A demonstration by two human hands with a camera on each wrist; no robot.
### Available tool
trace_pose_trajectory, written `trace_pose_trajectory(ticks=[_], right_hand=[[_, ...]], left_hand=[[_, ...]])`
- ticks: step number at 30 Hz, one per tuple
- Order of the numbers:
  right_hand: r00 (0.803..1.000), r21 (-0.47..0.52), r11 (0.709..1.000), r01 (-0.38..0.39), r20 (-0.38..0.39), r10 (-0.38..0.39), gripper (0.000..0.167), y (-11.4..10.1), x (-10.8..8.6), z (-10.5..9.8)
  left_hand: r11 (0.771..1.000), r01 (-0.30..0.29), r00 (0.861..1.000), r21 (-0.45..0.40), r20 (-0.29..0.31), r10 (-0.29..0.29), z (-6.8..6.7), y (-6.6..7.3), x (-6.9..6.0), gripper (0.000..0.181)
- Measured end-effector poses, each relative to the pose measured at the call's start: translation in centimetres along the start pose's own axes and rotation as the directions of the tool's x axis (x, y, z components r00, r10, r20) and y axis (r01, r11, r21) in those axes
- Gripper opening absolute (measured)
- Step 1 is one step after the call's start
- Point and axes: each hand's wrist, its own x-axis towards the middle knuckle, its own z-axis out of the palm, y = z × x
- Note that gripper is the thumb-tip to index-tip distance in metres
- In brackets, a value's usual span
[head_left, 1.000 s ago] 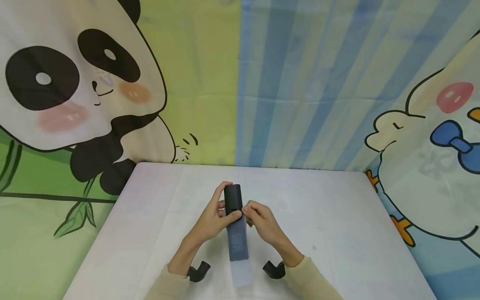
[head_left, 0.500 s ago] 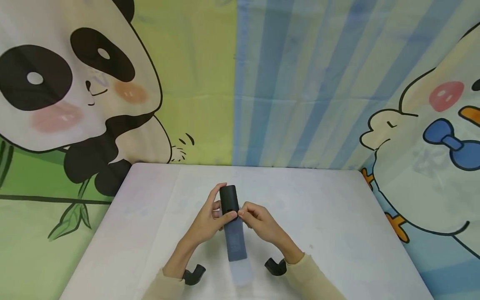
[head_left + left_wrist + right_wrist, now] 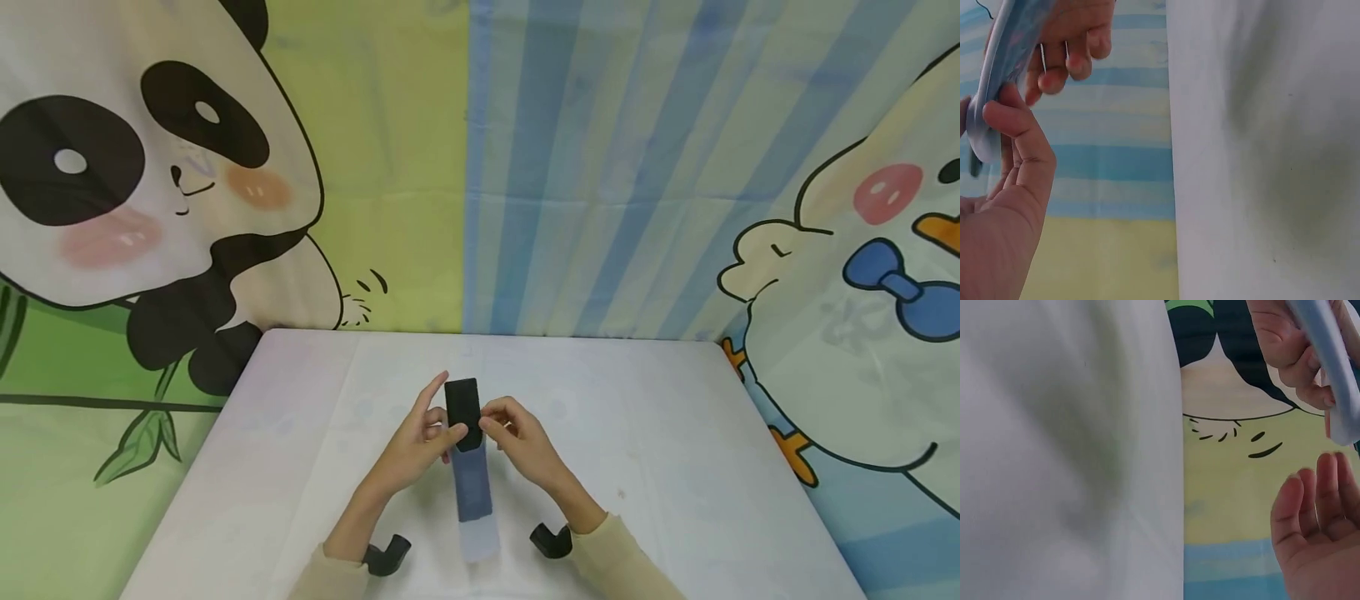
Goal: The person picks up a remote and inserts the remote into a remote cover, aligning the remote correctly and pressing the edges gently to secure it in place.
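A long narrow case (image 3: 471,483) stands between the hands in the head view. Its far end is black, its body blue-grey, and a pale translucent strip lies at its near end. My left hand (image 3: 411,442) grips it, thumb across the black part and fingers behind, the index finger raised along the edge. My right hand (image 3: 525,437) pinches the right edge of the black part with bent thumb and index finger. Its other fingers (image 3: 1329,494) are loosely extended in the right wrist view, where the contact itself is cut off. The left wrist view shows the case's pale side (image 3: 1007,44).
The hands are over a white table (image 3: 615,467). A dark curved piece of wrist gear sticks out by the left wrist (image 3: 387,555), another by the right wrist (image 3: 551,540). A printed curtain (image 3: 570,167) with cartoon animals hangs behind the table's far edge.
The black end has tilted so that its face shows flatter and longer, and its dark slot is no longer visible. My left index finger has lifted off its top. Both hands stay nearly in place.
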Motion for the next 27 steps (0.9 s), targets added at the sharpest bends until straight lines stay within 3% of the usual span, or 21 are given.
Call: trace_pose_trajectory(ticks=[7,11,17,21,24,27], right_hand=[[0.998,0.153,0.988,0.001,-0.063,0.009,0.022,3.4,0.5,0.3],[0.997,0.185,0.982,0.04,-0.08,-0.025,0.019,3.6,0.5,0.2],[0.988,0.163,0.984,0.067,-0.145,-0.043,0.019,3.6,0.5,-0.2],[0.985,0.156,0.983,0.096,-0.157,-0.071,0.031,3.6,0.7,-0.4],[0.984,0.152,0.981,0.124,-0.15,-0.101,0.043,3.5,0.8,-0.5],[0.983,0.146,0.98,0.136,-0.145,-0.115,0.044,3.2,0.8,-0.5]], left_hand=[[0.998,0.061,0.998,0.031,0.015,-0.061,1.2,-0.3,-0.1,0.082],[0.997,0.061,0.998,0.038,0.025,-0.062,1.6,-0.4,-0.2,0.079],[0.996,0.088,0.996,0.023,0.009,-0.089,1.6,-0.9,-0.5,0.032],[0.995,0.09,0.99,0.045,0.109,-0.095,1.7,-1.3,-0.3,0.046],[0.997,0.08,0.98,-0.003,0.185,-0.079,2.0,-1.4,-0.2,0.048],[0.994,0.081,0.98,-0.074,0.189,-0.066,2.4,-1.3,-0.2,0.048]])
